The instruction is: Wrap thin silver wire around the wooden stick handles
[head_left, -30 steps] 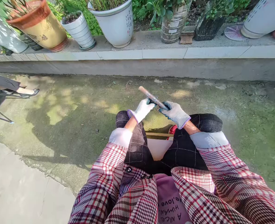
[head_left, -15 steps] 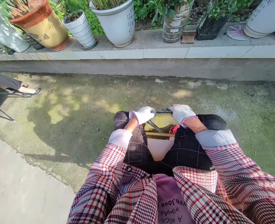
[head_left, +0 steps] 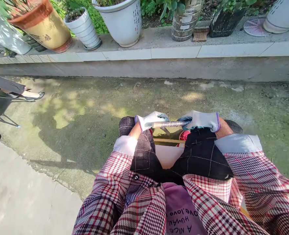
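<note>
Well, we cannot see the 3 o'clock end of the rod (head_left: 170, 124): it vanishes inside our right hand (head_left: 200, 120), and a dark strip (head_left: 166, 130) just under it at 6 o'clock is too shadowed to name. The rod is short and slim, wound in speckled grey, with a bare tan tip. It lies level above the mossy ground (head_left: 85, 107), running 9 to 3 o'clock. Our gloved left hand (head_left: 150, 120) curls round the tan end and the right clenches the other.

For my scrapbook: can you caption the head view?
Gloved left hand and right hand hold a stick over the knees, flowerpots ahead.
</note>
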